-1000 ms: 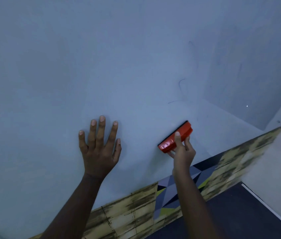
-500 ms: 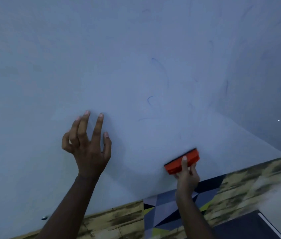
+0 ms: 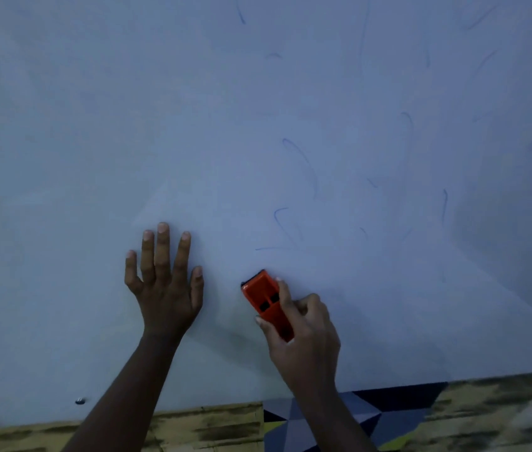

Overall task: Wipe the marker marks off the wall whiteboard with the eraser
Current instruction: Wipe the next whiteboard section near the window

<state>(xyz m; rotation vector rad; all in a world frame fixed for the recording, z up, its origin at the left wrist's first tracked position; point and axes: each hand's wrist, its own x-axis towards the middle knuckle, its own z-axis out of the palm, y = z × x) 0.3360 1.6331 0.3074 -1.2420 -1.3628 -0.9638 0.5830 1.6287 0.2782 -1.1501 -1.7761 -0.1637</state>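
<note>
Fingers (image 3: 286,300) grip orange eraser (image 3: 266,301) (black slots showing).

A pale blue-grey wall (image 3: 62,158) fills nearly the whole view, dimly and evenly lit, darker toward the upper right. Along the bottom runs a band of worn yellowish panelling (image 3: 212,429) streaked with dark smudges, looking like weathered wood planks. A patch of geometric pattern (image 3: 388,415) in grey, dark navy and yellow triangles interrupts this band right of centre, and the yellowish panelling continues past it to the right edge. A small shiny fixing (image 3: 79,401) sits low on the left.
</note>
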